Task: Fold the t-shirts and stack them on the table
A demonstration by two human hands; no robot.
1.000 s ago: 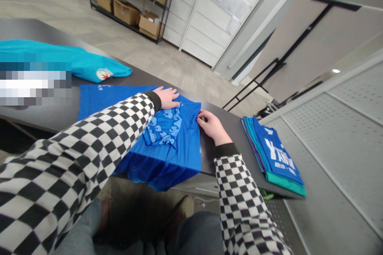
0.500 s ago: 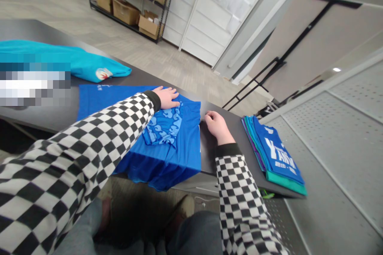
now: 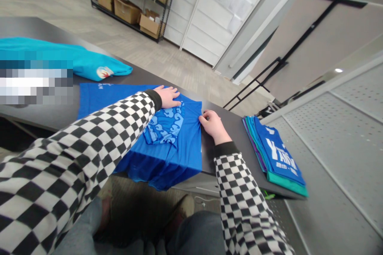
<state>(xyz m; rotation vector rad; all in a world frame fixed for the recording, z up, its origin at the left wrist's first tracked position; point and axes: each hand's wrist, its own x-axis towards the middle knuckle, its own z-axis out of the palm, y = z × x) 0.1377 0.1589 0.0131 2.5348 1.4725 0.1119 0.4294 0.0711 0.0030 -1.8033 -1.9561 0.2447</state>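
Observation:
A blue T-shirt (image 3: pixel 185 143) lies partly folded on the dark table, with a light-blue wave-patterned part on top. Its near portion hangs over the table's front edge. My left hand (image 3: pixel 168 97) rests flat on the shirt near the far edge, fingers spread. At the garment's right side, my right hand (image 3: pixel 212 124) has its thumb and fingers pinched together on the blue cloth edge. Creases run across the fabric beside that pinch. My left sleeve hides part of the shirt's middle.
To the right sits a stack of folded shirts (image 3: pixel 278 151), a blue one with white lettering on top. A turquoise garment (image 3: pixel 86 61) lies at the left. Beyond the table stand a shelf with cardboard boxes (image 3: pixel 127 10) and a grey perforated panel (image 3: pixel 344 139).
My right hand has shifted slightly left, from just beside the shirt onto its right edge, and pinches it. My left hand stays flat in the same place.

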